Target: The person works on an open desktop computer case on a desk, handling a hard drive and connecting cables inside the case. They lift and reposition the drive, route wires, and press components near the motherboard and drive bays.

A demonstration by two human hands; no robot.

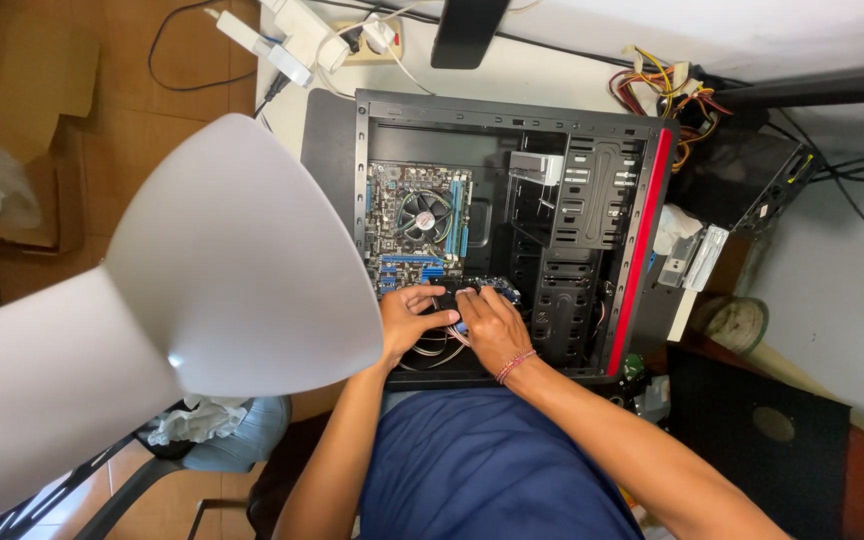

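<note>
The left hand [410,318] lies just below the centre of the frame, fingers curled together and pressed down on a dark part [449,297] inside the open computer case [642,250]; the right hand [490,322] sits touching it on the right, fingers bent and closed over the same part, with a thin red bracelet [515,365] at the wrist; how firmly either hand clamps the part I cannot tell, since the fingers hide it. The part sits at the lower edge of the motherboard [402,235], below the round cooler fan [423,211], near the middle of the frame; loose wires [430,350] curl just under the hands. The case lies flat on the white tabletop [552,80], its red strip [636,260] running down the right of centre and the drive cage [577,230] between strip and board. A bundle of coloured cables [667,85] sits at the upper right; a power strip [297,35] at the top, left of centre; a white chair back [202,270] fills the left; a cardboard box [22,130] lies on the floor at the upper left.
</note>
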